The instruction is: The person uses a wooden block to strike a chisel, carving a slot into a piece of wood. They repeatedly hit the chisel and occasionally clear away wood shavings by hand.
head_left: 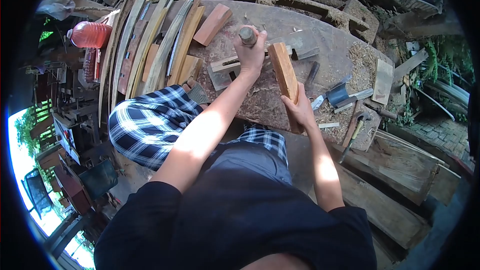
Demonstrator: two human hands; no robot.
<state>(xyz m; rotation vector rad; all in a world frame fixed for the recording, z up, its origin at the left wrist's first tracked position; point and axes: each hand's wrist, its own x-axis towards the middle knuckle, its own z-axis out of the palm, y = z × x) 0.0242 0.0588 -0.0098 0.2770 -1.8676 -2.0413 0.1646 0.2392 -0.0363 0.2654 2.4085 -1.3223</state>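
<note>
My left hand point(251, 56) is closed around an upright tool with a round wooden handle end point(247, 35), seemingly a chisel; its blade is hidden beneath the hand. Under that hand lies a pale wooden workpiece point(217, 79) with dark slots cut in it. My right hand point(300, 107) grips a long, squared wooden block point(283, 70) by its lower end, tilted with the upper end towards the workpiece. The block and the tool are apart. Beyond the block, more slotted wood point(306, 52) rests on the workbench point(265, 12).
Several long wooden strips point(162, 40) are stacked on the left, beside a reddish block point(213, 24). A bottle of red liquid point(90, 35) stands farther left. A dark cylindrical piece point(338, 95), a hammer point(361, 116) and wood shavings point(364, 62) lie on the right.
</note>
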